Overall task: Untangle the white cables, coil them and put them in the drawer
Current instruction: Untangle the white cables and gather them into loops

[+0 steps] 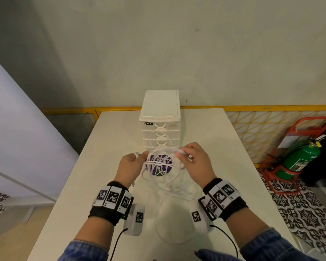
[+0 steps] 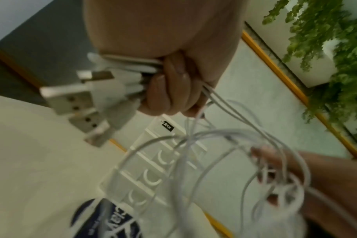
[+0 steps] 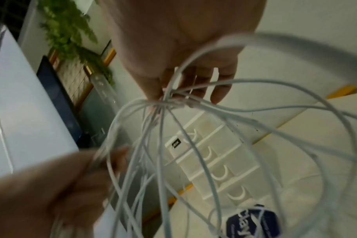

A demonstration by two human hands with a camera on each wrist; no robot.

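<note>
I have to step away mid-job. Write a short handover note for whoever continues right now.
Left hand grips a bundle of USB plugs in a closed fist. Right hand pinches several strands of the white cables. The tangle hangs between both hands above the table, in front of the drawer unit. Its drawers look closed. Done: the plug ends gathered. Left: untangle, coil, open a drawer, put cables in.
</note>
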